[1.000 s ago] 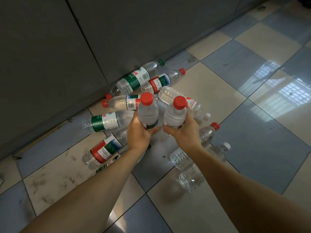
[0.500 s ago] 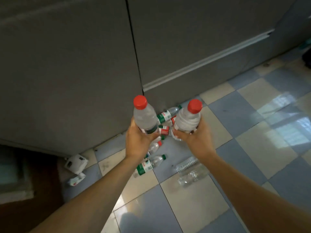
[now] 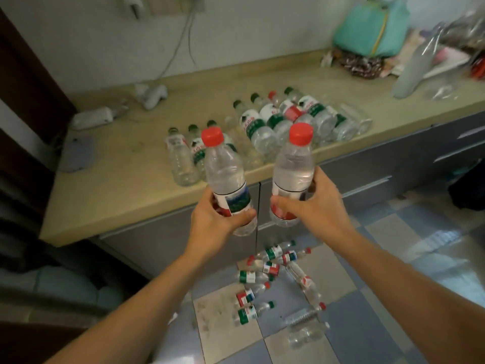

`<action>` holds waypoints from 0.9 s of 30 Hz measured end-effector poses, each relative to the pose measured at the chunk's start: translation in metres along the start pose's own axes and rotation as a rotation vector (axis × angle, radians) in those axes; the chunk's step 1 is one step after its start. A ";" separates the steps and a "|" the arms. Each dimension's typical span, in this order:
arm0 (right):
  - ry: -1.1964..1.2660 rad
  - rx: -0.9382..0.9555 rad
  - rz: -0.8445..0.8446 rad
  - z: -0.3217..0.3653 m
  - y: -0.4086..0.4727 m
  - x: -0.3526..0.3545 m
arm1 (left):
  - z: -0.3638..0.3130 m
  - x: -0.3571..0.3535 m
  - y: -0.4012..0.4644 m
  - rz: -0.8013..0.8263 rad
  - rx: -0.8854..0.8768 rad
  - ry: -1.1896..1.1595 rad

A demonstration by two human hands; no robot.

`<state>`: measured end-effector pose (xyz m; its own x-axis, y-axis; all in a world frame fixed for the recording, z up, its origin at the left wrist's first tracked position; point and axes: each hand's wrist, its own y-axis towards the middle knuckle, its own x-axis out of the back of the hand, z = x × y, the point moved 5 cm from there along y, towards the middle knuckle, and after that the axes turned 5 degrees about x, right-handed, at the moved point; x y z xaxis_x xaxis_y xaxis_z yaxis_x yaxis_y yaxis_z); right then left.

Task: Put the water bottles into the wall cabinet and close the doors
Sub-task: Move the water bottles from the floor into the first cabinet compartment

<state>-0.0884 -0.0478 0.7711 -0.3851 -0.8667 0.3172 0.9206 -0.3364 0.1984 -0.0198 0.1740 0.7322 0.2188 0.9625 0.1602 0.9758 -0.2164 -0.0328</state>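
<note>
i have a bottle in each hand, both upright, red caps up. my left hand [image 3: 215,219] curls round the lower half of the left bottle [image 3: 227,177], thumb across its label. my right hand [image 3: 311,206] wraps the right bottle [image 3: 292,169] low down, fingers behind it, its base showing under the thumb. both bottles hang over the front edge of the counter [image 3: 126,185], where more bottles [image 3: 262,130] lie in rows near that edge. others [image 3: 273,274] are scattered on the floor [image 3: 367,324] at the foot of the grey doors [image 3: 162,237].

Clear glossy plastic bottles [image 3: 226,174], matt beige countertop [image 3: 126,185], shiny tiled floor [image 3: 367,324]
</note>
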 end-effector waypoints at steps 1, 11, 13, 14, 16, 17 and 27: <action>0.011 0.023 -0.003 0.022 0.006 0.008 | -0.021 0.007 0.001 0.009 -0.010 -0.007; 0.160 0.248 0.098 0.231 0.088 0.038 | -0.251 0.083 0.013 -0.109 -0.266 0.046; 0.205 0.305 0.123 0.275 0.104 0.033 | -0.296 0.106 0.012 -0.160 -0.330 0.055; 0.223 0.330 0.138 0.297 0.113 0.029 | -0.318 0.119 0.012 -0.180 -0.362 0.060; 0.255 0.376 0.159 0.341 0.129 0.018 | -0.359 0.146 0.014 -0.220 -0.422 0.074; 0.271 0.399 0.160 0.363 0.137 0.013 | -0.381 0.161 0.016 -0.241 -0.458 0.086; 0.249 0.637 0.068 0.546 0.256 -0.018 | -0.561 0.291 0.102 -0.428 -0.697 0.134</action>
<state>0.1189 0.0827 1.3229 -0.2317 -0.9625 0.1409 0.6948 -0.0624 0.7165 0.1413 0.3410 1.3286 -0.2163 0.9666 0.1376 0.7394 0.0702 0.6696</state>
